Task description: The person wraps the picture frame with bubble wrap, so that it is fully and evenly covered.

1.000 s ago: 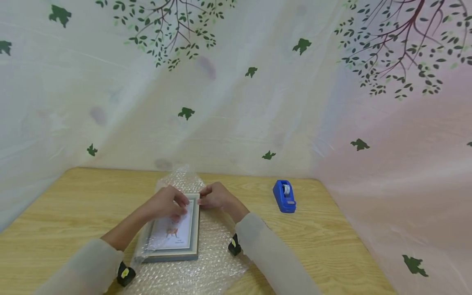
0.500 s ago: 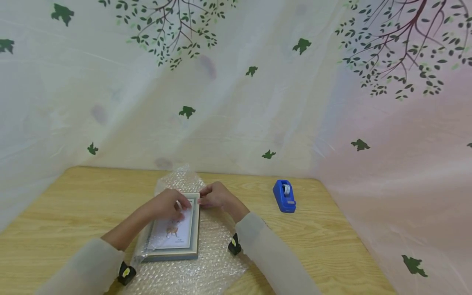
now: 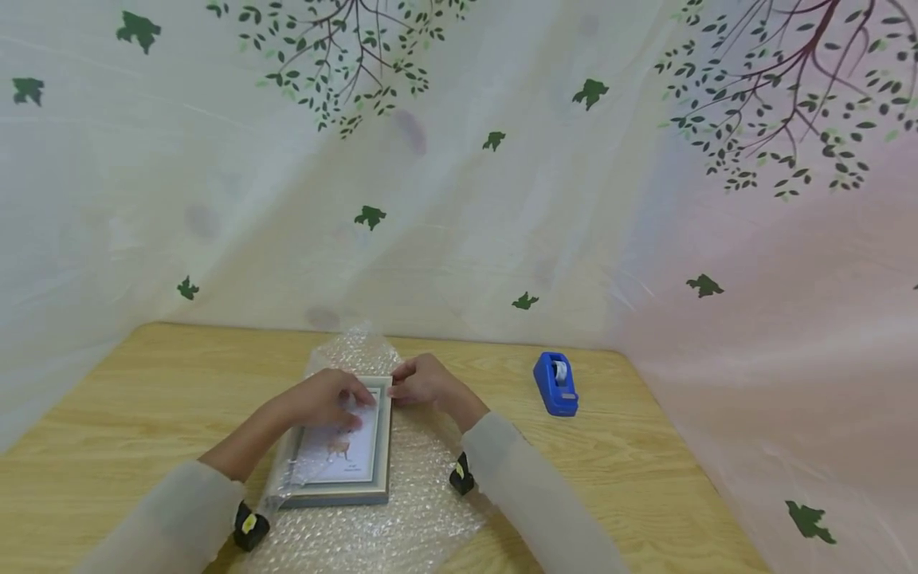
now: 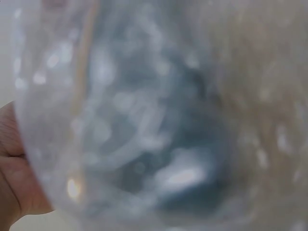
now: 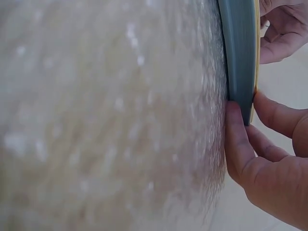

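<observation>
A picture frame (image 3: 383,446) with a grey-blue border and a small animal print lies on a sheet of bubble wrap (image 3: 423,478). Part of the wrap is folded over the frame's left side. My left hand (image 3: 323,401) rests over the upper middle of the frame on that flap, thumb and fingers apart and bent; some of its fingertips are hidden. My right hand (image 3: 430,383) pinches the frame's far right corner, thumb on the face and fingers at the edge, as the right wrist view shows. In the left wrist view the wrap (image 4: 144,120) is blurred and fills most of the picture.
A blue tape dispenser (image 3: 555,385) with a roll of tape stands at the right on the wooden table (image 3: 617,446). Behind the table hangs a pale sheet (image 3: 445,263) printed with leaves and branches.
My left hand has shifted slightly over the frame, its fingers moving a little to the right. My right hand stays at the corner. The head view has shifted a little.
</observation>
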A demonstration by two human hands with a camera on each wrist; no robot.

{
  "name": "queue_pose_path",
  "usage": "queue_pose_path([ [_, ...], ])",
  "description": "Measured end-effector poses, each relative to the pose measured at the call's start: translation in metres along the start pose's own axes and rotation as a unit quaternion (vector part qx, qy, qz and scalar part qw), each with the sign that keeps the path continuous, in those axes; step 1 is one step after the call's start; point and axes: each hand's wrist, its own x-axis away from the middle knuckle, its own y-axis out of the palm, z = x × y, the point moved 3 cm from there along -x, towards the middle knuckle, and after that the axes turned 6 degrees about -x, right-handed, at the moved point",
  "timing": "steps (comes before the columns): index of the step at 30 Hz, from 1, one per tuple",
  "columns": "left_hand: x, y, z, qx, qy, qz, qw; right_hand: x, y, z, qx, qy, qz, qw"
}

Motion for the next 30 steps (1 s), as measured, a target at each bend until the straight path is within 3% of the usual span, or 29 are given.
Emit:
queue_pose_path([
  [4, -0.001, 0.001, -0.001, 0.001, -0.006, -0.006, 1.0000, 0.002, -0.003, -0.002, 0.020, -0.009, -0.019, 0.9996],
  [11, -0.001, 0.000, 0.001, 0.003, 0.013, 0.000, 0.9999, 0.012, -0.015, -0.014, 0.177, -0.080, -0.054, 0.9794],
  [15, -0.001, 0.000, 0.003, 0.002, 0.020, 0.003, 0.9998, 0.019, -0.021, -0.020, 0.166, -0.081, -0.072, 0.9802],
  [22, 0.000, 0.000, 0.005, -0.001, 0.018, 0.006, 0.9998, 0.029, -0.038, -0.019, 0.144, -0.051, -0.060, 0.9864],
  [30, 0.001, 0.001, 0.005, -0.001, 0.005, 0.008, 1.0000, 0.040, -0.065, -0.010, 0.210, -0.070, -0.077, 0.9722],
])
